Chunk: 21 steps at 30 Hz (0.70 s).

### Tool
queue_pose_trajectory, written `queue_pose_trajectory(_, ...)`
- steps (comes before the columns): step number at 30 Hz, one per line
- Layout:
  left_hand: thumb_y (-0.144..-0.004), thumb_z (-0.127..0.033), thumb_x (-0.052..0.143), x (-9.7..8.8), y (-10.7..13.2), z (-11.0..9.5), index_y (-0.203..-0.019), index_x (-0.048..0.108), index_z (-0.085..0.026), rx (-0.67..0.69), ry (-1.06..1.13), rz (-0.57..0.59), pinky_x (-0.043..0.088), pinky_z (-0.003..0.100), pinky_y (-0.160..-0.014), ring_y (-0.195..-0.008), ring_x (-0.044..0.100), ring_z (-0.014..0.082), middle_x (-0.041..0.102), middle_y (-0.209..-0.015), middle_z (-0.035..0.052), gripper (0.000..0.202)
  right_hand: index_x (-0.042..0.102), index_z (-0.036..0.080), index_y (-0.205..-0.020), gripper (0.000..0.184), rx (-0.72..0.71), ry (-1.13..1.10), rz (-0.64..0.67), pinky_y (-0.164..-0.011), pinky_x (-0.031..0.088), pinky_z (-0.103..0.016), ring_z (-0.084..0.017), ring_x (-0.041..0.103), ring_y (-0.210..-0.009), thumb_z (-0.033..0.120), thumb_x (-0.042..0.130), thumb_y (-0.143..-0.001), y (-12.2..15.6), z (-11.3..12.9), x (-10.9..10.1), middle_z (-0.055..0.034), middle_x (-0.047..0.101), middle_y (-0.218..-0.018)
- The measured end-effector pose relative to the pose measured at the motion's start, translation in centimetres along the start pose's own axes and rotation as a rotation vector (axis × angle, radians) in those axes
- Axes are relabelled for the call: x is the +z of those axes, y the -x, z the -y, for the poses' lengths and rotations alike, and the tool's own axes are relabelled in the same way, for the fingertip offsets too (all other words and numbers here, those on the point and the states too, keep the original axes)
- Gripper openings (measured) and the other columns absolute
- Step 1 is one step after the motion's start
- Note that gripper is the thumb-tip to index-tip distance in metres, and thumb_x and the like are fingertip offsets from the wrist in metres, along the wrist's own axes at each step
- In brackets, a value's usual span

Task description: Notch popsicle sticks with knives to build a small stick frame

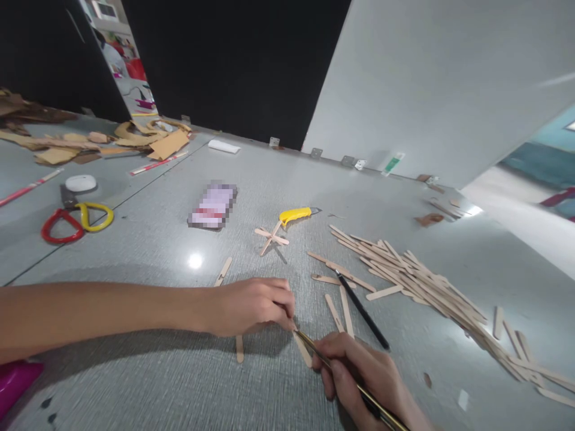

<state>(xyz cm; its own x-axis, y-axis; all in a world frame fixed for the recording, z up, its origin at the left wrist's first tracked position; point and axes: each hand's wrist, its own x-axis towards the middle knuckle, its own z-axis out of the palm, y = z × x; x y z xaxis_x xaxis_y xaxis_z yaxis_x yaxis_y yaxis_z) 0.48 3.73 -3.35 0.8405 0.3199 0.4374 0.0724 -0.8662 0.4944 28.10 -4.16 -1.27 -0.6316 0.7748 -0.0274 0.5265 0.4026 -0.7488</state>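
Observation:
My left hand (pixel 256 305) is closed, its fingertips pinching the upper end of a popsicle stick (pixel 304 352) just above the table. My right hand (pixel 359 377) grips a slim black-and-gold pen-like tool (pixel 314 347); whether it is a pen or a craft knife, I cannot tell. Its tip meets the stick beside my left fingertips. Partly under my left hand and wrist lie more sticks (pixel 239 349). Right of the hands rests a black pen-shaped tool (pixel 363 311) among loose sticks (pixel 333 311). Ahead stands a small crossed-stick piece (pixel 272 238), touching or close to a yellow utility knife (pixel 296 214).
A long pile of popsicle sticks (pixel 417 281) spreads to the right. Red-and-yellow-handled scissors (pixel 65 226), a white case (pixel 81 183) and a phone (pixel 213 206) lie to the left. Cardboard scraps (pixel 153 140) sit at the back left. Black and white panels (pixel 233 66) border the table.

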Motion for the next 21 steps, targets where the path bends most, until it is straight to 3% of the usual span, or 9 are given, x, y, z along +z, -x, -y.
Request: queue_pose_trajectory(21, -0.098, 0.000, 0.054, 0.03, 0.03, -0.11, -0.111, 0.074, -0.015, -0.023, 0.005, -0.004, 0.056, 0.033, -0.087, -0.098, 0.061, 0.0202, 0.074, -0.104, 0.0093, 0.027, 0.053, 0.024, -0.103, 0.019, -0.036, 0.028, 0.024, -0.065, 0.044, -0.026, -0.014, 0.055, -0.069, 0.023, 0.035, -0.110, 0.00, 0.47, -0.29, 0.0013, 0.056, -0.082)
